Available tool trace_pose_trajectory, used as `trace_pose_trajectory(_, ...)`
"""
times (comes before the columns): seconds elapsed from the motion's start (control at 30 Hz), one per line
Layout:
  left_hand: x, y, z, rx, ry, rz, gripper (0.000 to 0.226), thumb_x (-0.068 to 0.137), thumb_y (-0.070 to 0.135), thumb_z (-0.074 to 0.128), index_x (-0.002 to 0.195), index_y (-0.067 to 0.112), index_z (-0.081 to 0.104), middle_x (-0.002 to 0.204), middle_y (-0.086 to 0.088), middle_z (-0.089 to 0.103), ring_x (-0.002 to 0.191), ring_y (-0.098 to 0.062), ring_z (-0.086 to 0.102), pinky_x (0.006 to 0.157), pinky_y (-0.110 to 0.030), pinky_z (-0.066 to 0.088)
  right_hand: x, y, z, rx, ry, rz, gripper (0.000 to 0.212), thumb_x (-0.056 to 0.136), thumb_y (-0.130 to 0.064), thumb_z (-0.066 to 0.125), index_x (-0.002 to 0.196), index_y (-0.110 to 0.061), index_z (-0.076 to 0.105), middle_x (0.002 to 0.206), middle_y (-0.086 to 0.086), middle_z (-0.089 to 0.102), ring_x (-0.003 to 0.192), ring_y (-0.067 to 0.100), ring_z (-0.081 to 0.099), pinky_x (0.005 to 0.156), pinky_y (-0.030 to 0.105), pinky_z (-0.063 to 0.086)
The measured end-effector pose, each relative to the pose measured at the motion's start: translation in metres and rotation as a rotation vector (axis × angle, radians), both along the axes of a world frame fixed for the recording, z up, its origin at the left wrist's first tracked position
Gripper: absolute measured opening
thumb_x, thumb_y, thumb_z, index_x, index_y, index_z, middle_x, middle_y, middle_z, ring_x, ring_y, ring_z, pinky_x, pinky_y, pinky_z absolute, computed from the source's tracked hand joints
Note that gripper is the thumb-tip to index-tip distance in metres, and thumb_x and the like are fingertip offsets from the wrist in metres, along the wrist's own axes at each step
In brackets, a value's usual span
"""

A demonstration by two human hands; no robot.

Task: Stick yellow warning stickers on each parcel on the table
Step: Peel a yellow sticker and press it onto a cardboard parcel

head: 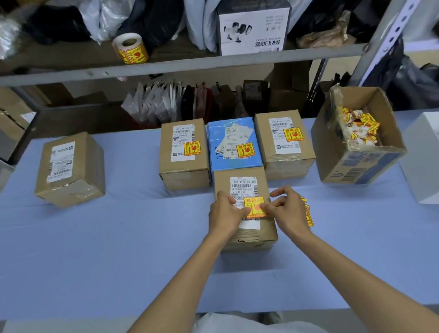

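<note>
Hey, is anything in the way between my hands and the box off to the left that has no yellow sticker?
Nothing visible is. Only bare blue tablecloth lies between your left hand and that box.

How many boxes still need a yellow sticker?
Done: the blue parcel, the brown parcel left of it and the brown parcel right of it wear stickers. In hand: the left hand and right hand touch a yellow sticker on the front parcel. Left: the far-left parcel shows none.

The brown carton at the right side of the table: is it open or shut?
Open. The carton has its top flaps standing apart, and crumpled sticker scraps show inside.
</note>
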State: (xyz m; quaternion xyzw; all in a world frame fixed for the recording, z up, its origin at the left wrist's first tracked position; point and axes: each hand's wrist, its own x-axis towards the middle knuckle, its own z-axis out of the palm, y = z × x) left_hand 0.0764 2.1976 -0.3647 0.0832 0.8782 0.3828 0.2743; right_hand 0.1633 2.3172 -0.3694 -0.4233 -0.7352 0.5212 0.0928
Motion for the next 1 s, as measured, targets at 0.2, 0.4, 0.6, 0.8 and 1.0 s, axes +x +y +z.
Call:
trace_pose_trajectory(0.2, 0.0, 0.003, 0.002, -0.055, 0.011, -0.019, 0.042, 0.076, 0.028, 0.078, 0.096, 0.017, 0.043, 0.116, -0.009, 0.059, 0.099, -0.024, 0.058, 0.074, -0.033, 0.047, -0.004, 0.002, -0.006, 0.029, -0.041, 0.021, 0.028, 0.076, -0.014, 0.077, 0.093, -0.012, 0.055, 0.084, 0.01, 0.069, 0.077, 0.022, 0.068, 0.063, 0.031, 0.053)
trace_pose_trajectory(0.4, 0.0, 0.005, 0.007, -0.154, 0.073, -0.098, 0.043, 0.079, 0.032, 0.075, 0.106, 0.011, 0.047, 0.112, -0.006, 0.059, 0.101, -0.024, 0.057, 0.068, -0.029, 0.039, -0.007, 0.001, -0.006, 0.149, -0.119, 0.08, 0.022, 0.075, -0.018, 0.074, 0.085, -0.011, 0.056, 0.075, 0.002, 0.063, 0.078, 0.021, 0.063, 0.066, 0.034, 0.048)
trace_pose_trajectory(0.6, -0.003, -0.007, 0.002, -0.006, 0.163, -0.191, 0.024, 0.073, 0.026, 0.079, 0.086, 0.024, 0.059, 0.075, 0.006, 0.063, 0.082, -0.014, 0.063, 0.067, -0.026, 0.045, 0.0, 0.012, 0.0, 0.258, -0.074, 0.188, 0.012, 0.075, -0.018, 0.075, 0.085, -0.016, 0.068, 0.08, -0.001, 0.062, 0.071, 0.014, 0.055, 0.056, 0.022, 0.037)
trace_pose_trajectory(0.8, -0.009, -0.012, 0.005, -0.041, 0.217, -0.298, 0.018, 0.076, 0.031, 0.076, 0.094, 0.03, 0.074, 0.086, 0.007, 0.069, 0.084, -0.01, 0.061, 0.071, -0.025, 0.046, -0.003, 0.009, -0.003, 0.212, -0.03, 0.331, 0.024, 0.077, -0.014, 0.075, 0.1, -0.02, 0.076, 0.086, -0.009, 0.054, 0.07, 0.001, 0.051, 0.061, 0.011, 0.037)
trace_pose_trajectory(1.0, -0.018, -0.013, 0.01, -0.053, 0.204, -0.278, 0.02, 0.073, 0.035, 0.079, 0.092, 0.029, 0.075, 0.074, 0.011, 0.064, 0.079, -0.009, 0.062, 0.07, -0.025, 0.047, -0.004, 0.014, 0.0, 0.212, -0.031, 0.264, 0.018, 0.076, -0.02, 0.076, 0.094, -0.02, 0.076, 0.097, 0.001, 0.065, 0.074, 0.006, 0.054, 0.058, 0.009, 0.04)
